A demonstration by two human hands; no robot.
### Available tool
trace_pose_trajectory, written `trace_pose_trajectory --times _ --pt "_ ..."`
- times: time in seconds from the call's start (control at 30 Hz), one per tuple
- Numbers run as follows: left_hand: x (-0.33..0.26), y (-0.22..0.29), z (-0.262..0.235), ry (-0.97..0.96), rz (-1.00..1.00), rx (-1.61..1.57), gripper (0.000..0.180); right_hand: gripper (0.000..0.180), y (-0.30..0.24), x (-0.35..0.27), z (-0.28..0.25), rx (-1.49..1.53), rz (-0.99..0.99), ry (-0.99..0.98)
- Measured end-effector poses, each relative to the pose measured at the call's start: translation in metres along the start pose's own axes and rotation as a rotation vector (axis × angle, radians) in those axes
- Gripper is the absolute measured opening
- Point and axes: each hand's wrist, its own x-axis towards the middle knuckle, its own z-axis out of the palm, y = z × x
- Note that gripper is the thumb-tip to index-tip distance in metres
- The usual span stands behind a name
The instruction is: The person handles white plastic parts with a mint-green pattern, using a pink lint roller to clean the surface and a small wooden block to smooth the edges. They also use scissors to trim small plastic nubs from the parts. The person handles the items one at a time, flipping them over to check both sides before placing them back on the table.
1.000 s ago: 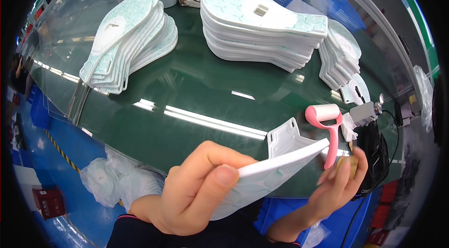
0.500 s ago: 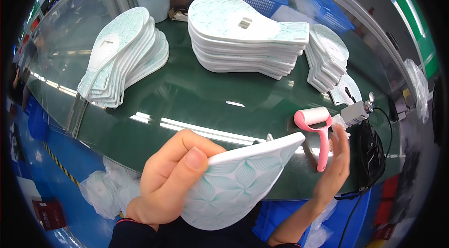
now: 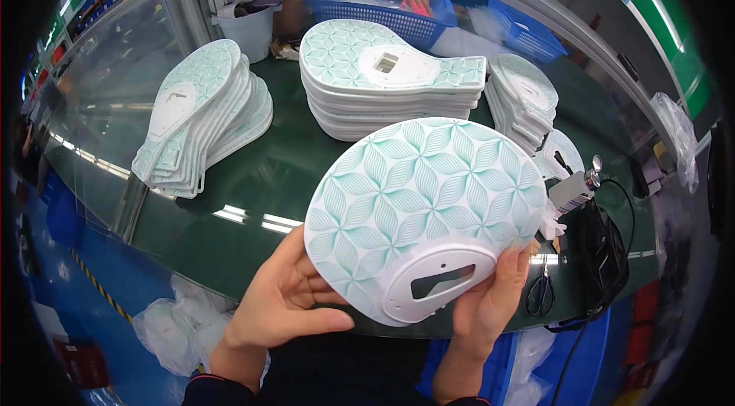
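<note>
We've got the leaf-patterned white panel (image 3: pixel 425 176) up above the green surface (image 3: pixel 253 168), and the danger is a slip: if our right hand (image 3: pixel 486 299) loosens, our slack-looking left hand (image 3: pixel 295 291) may not catch it. A forward lurch could also knock the central panel stack (image 3: pixel 383 103). Our right clasps the lower right edge, thumb on the face; our left lies unclenched at the left edge, thumb outstretched.

Dark scissors (image 3: pixel 542 283), perforated blue basket (image 3: pixel 413 27)
</note>
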Motion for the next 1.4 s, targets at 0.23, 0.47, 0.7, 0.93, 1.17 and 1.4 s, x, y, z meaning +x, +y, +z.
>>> trace_pose_trajectory --times 0.23,0.47,0.7,0.93,1.17,1.4 --pt "-0.001 -0.010 -0.001 0.125 0.246 0.254 0.074 0.058 -0.001 -0.023 -0.023 0.076 0.176 -0.110" --pt "-0.008 -0.008 -0.009 0.314 0.234 0.203 0.069 0.065 -0.011 -0.037 -0.024 0.049 0.235 -0.267" --pt "-0.012 -0.010 -0.016 0.352 0.333 0.186 0.072 0.042 -0.009 -0.046 -0.019 0.258 0.278 -0.277" --pt "-0.010 -0.004 -0.005 0.282 0.290 0.143 0.055 0.053 -0.012 -0.043 -0.023 0.327 0.295 -0.252" --pt "-0.012 0.000 -0.002 0.137 0.270 0.174 0.054 0.062 -0.004 -0.044 -0.034 0.102 0.214 -0.270" --pt "0.004 -0.010 -0.004 -0.047 0.140 0.049 0.071 0.073 -0.020 -0.020 -0.010 0.263 0.387 -0.552"
